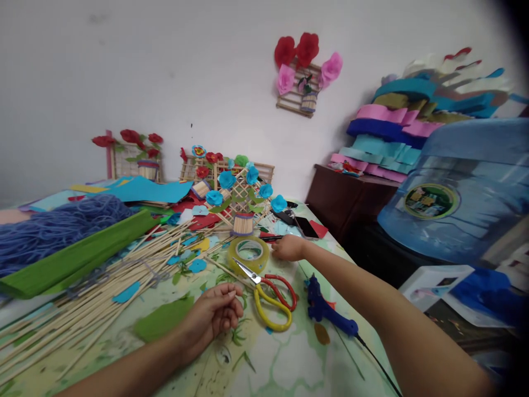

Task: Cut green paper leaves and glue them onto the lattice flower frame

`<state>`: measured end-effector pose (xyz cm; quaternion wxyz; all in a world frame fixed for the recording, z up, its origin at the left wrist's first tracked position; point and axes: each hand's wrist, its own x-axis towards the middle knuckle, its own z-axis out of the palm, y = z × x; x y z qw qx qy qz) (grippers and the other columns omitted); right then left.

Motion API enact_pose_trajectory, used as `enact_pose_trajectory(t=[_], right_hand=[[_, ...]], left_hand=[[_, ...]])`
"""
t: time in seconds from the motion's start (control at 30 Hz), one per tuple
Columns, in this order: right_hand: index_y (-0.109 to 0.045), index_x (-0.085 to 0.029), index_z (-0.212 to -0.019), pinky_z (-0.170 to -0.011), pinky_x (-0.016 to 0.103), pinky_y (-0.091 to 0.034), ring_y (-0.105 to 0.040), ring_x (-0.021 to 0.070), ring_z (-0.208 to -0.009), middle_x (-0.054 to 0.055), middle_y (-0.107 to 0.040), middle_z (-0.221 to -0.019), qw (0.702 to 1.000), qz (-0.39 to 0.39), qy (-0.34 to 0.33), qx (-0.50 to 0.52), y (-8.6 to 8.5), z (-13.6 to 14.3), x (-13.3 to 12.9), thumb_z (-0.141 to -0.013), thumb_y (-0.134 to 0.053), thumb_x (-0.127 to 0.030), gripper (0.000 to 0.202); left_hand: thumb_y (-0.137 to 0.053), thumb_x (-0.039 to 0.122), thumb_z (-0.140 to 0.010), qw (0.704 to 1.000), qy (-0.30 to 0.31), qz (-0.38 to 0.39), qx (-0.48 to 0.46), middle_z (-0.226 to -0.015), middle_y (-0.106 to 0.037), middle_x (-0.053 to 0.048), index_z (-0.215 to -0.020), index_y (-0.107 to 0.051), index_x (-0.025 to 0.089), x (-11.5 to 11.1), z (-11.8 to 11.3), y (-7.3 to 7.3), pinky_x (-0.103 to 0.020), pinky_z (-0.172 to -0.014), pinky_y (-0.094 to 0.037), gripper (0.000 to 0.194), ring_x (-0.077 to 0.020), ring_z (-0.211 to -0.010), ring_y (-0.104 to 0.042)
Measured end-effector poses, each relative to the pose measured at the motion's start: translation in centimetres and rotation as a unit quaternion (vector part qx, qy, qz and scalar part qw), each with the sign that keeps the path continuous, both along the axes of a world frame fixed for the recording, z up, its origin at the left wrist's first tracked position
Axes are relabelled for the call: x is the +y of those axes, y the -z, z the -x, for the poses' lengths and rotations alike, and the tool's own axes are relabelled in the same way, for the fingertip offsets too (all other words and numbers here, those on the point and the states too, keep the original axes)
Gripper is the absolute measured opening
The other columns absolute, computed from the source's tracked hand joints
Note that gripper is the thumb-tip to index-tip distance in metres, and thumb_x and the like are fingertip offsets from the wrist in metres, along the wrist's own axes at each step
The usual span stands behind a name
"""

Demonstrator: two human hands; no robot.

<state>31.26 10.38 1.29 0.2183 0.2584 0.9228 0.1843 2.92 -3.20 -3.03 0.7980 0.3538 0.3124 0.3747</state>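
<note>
My left hand (219, 311) is above the table's near middle, its fingers curled in and the thumb against the index finger. Whatever it may pinch is too small or hidden. My right hand (288, 248) reaches far forward, fingers bent down and bunched near the tabletop, beside a black pen (270, 239). What those fingertips hold, if anything, does not show. Between the hands lie scissors (264, 289) with one red and one yellow handle, blades parted and resting by a roll of clear tape (248, 255). Under my right forearm's left side is a blue glue gun (326, 309).
Thin wooden sticks (103, 292) cover the left side, beside green crepe paper (82, 251) and purple cord (61, 226). A stick lattice with blue paper flowers (226, 180) stands behind the tape. A phone (306, 226) lies farther back. Right stands a large water bottle (463, 187).
</note>
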Motion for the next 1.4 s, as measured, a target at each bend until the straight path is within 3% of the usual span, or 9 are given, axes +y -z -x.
enact_pose_trajectory(t=[0.23,0.43,0.6,0.73,0.9,1.0,1.17,1.27,1.4], right_hand=[[-0.06,-0.012,-0.098,-0.063,0.029,-0.041,-0.06,0.0192,-0.081,0.013,-0.066,-0.094,0.996,-0.062,0.002,0.069,-1.3,-0.6,-3.1,-0.097,-0.03,-0.015,0.03],[-0.059,-0.014,-0.088,-0.063,0.03,-0.043,-0.061,0.0185,-0.075,0.012,-0.068,-0.086,0.973,-0.134,0.022,0.189,-3.4,1.7,-9.7,-0.09,-0.033,-0.011,0.027],[-0.06,-0.022,-0.082,-0.056,0.029,-0.045,-0.061,0.0157,-0.062,0.007,-0.072,-0.082,0.855,-0.265,-0.123,0.428,-4.8,5.3,-17.6,-0.084,-0.046,-0.013,0.017],[-0.063,-0.028,-0.081,-0.054,0.031,-0.049,-0.065,0.0177,-0.067,0.005,-0.074,-0.086,0.857,-0.185,-0.184,0.445,-3.0,9.8,-20.8,-0.08,-0.055,-0.012,0.018],[-0.063,-0.018,-0.078,-0.061,0.033,-0.052,-0.06,0.0182,-0.065,0.009,-0.067,-0.072,0.837,-0.112,-0.196,0.499,1.8,14.1,-19.3,-0.08,-0.047,-0.012,0.017],[-0.063,-0.015,-0.081,-0.055,0.029,-0.048,-0.055,0.016,-0.061,0.006,-0.064,-0.067,0.834,-0.127,-0.173,0.509,3.4,14.4,-17.9,-0.084,-0.046,-0.013,0.018],[-0.059,-0.019,-0.083,-0.058,0.03,-0.044,-0.058,0.0169,-0.069,0.006,-0.069,-0.084,0.827,-0.131,-0.17,0.52,3.6,13.4,-18.1,-0.081,-0.051,-0.012,0.01],[-0.056,-0.018,-0.101,-0.071,0.035,-0.05,-0.061,0.021,-0.085,0.01,-0.066,-0.096,0.759,-0.055,-0.087,0.642,3.5,13.2,-19.0,-0.079,-0.051,-0.018,0.023],[-0.05,-0.019,-0.121,-0.095,0.044,-0.045,-0.057,0.024,-0.112,0.013,-0.062,-0.116,0.611,-0.004,0.146,0.778,3.5,14.0,-19.0,-0.088,-0.05,-0.026,0.033]], left_hand=[[-0.068,0.018,-0.077,1.0,0.001,0.003,-0.006,-0.058,-0.066,-0.005,-0.081,-0.061,0.012,-0.2,0.0,-0.1,-0.013,-0.042,-0.04,0.01,-0.0076,-0.043,-0.057],[-0.068,0.02,-0.078,1.0,-0.007,-0.003,-0.006,-0.059,-0.066,-0.004,-0.081,-0.06,0.013,-0.4,0.2,-0.4,-0.013,-0.043,-0.04,0.011,-0.0074,-0.045,-0.057],[-0.065,0.021,-0.082,0.999,-0.006,0.01,-0.033,-0.065,-0.069,-0.006,-0.082,-0.06,0.012,-0.6,0.2,-0.6,-0.013,-0.047,-0.046,0.01,-0.0092,-0.052,-0.063],[-0.065,0.02,-0.083,0.998,0.007,0.022,-0.067,-0.073,-0.072,-0.008,-0.084,-0.062,0.012,-1.4,0.1,-0.7,-0.018,-0.058,-0.053,0.008,-0.0119,-0.061,-0.068],[-0.063,0.019,-0.084,0.994,-0.04,0.002,-0.1,-0.078,-0.073,-0.009,-0.085,-0.063,0.012,-2.3,0.0,-1.5,-0.022,-0.07,-0.055,0.007,-0.0134,-0.069,-0.069],[-0.062,0.017,-0.085,0.992,-0.09,0.003,-0.092,-0.073,-0.071,-0.006,-0.084,-0.061,0.013,-2.1,0.1,-1.9,-0.02,-0.066,-0.053,0.005,-0.0116,-0.064,-0.067],[-0.065,0.027,-0.083,0.988,-0.115,-0.043,-0.093,-0.059,-0.06,0.001,-0.081,-0.059,0.013,-1.6,0.2,-1.5,-0.016,-0.05,-0.044,0.016,-0.0074,-0.052,-0.054],[-0.068,0.032,-0.081,0.99,-0.109,-0.044,-0.076,-0.051,-0.051,0.005,-0.078,-0.056,0.014,-1.7,0.0,-1.4,-0.014,-0.045,-0.036,0.022,-0.0043,-0.044,-0.043],[-0.069,0.039,-0.08,0.994,-0.081,-0.039,-0.062,-0.045,-0.042,0.009,-0.075,-0.053,0.015,-2.2,-0.3,-1.7,-0.014,-0.04,-0.025,0.029,-0.0009,-0.036,-0.025]])
